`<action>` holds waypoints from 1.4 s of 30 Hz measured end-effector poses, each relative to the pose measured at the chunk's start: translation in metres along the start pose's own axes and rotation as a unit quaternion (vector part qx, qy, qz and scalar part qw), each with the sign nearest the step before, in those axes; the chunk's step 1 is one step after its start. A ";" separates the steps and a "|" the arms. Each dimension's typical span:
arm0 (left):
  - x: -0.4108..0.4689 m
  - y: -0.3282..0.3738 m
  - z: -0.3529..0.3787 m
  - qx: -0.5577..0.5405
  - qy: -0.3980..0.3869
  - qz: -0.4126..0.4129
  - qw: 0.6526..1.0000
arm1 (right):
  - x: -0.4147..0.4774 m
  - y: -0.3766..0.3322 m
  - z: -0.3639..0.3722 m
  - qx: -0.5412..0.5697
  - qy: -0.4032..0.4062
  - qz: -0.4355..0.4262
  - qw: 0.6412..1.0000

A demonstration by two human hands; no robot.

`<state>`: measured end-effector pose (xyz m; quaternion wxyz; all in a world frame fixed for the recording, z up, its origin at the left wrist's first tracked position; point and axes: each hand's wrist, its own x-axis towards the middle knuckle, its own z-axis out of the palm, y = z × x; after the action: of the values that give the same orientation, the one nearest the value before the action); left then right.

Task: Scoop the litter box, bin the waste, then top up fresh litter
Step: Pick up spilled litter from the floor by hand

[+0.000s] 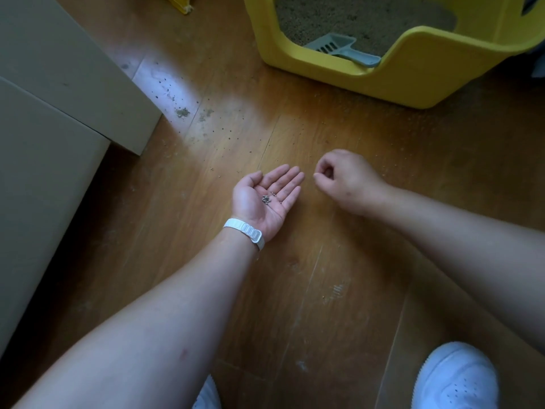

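A yellow litter box point(413, 78) stands on the wooden floor at the top right, filled with sandy litter point(362, 19). A grey scoop point(339, 48) lies inside it near the front opening. My left hand point(265, 199) is held palm up just above the floor, fingers straight, with a few grey litter grains point(267, 198) lying in the palm. My right hand point(342, 178) hovers right beside it, fingers curled, thumb and forefinger pinched together low over the floor. Whether a grain sits between the fingertips is too small to tell.
Loose litter grains and dust point(182, 113) are scattered over the floor point(295, 290) between the box and a pale cabinet point(59, 98) on the left. A yellow bag corner point(181, 5) shows at the top. My white shoes point(457, 379) are at the bottom.
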<state>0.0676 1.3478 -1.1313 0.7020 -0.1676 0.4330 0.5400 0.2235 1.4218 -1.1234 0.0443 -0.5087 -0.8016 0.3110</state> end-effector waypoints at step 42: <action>0.004 -0.001 0.002 0.011 -0.008 -0.020 1.000 | 0.011 0.039 0.014 -0.087 -0.013 0.020 0.996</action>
<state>0.0697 1.3510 -1.1336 0.7180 -0.1641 0.4294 0.5227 0.2430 1.4362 -1.1584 -0.0170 -0.5229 -0.8156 0.2474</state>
